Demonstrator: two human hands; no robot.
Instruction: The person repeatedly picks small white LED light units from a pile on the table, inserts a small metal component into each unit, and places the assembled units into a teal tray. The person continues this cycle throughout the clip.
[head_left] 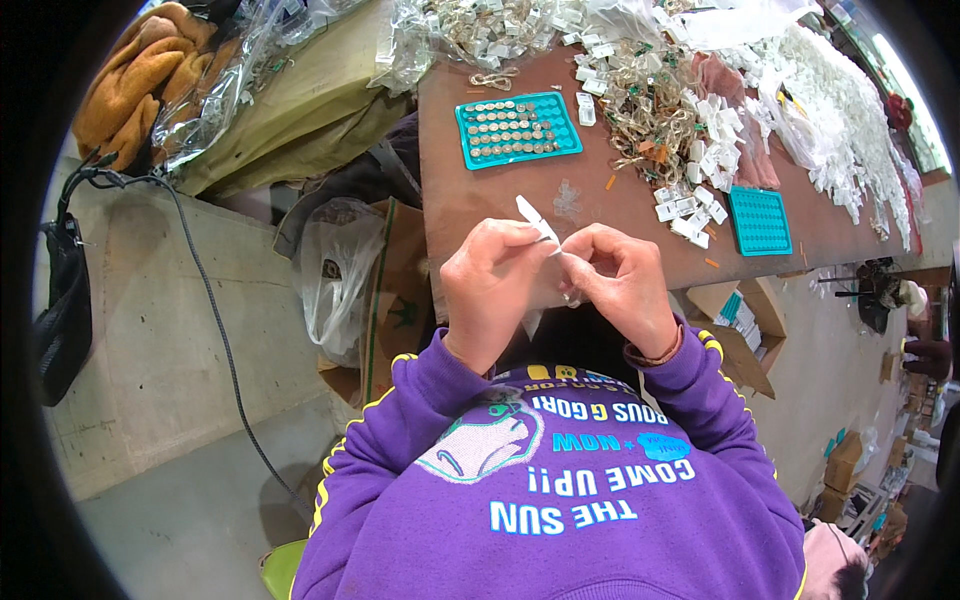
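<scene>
My left hand (492,285) and my right hand (622,282) meet in front of my chest, just off the near edge of the brown table (500,195). Together they pinch a small white plastic strip (535,218) that sticks up between the fingertips. Both hands have their fingers closed on it. A teal tray (516,128) filled with rows of small round metal pieces lies beyond the hands on the table. A second teal tray (759,221) lies to the right with nothing visible in it.
A heap of small white plastic pieces (690,205) and tangled gold chains (650,125) spreads over the far right of the table. A clear plastic bag (338,275) and a cardboard box (395,290) stand at the left. Another box (740,335) sits at the right.
</scene>
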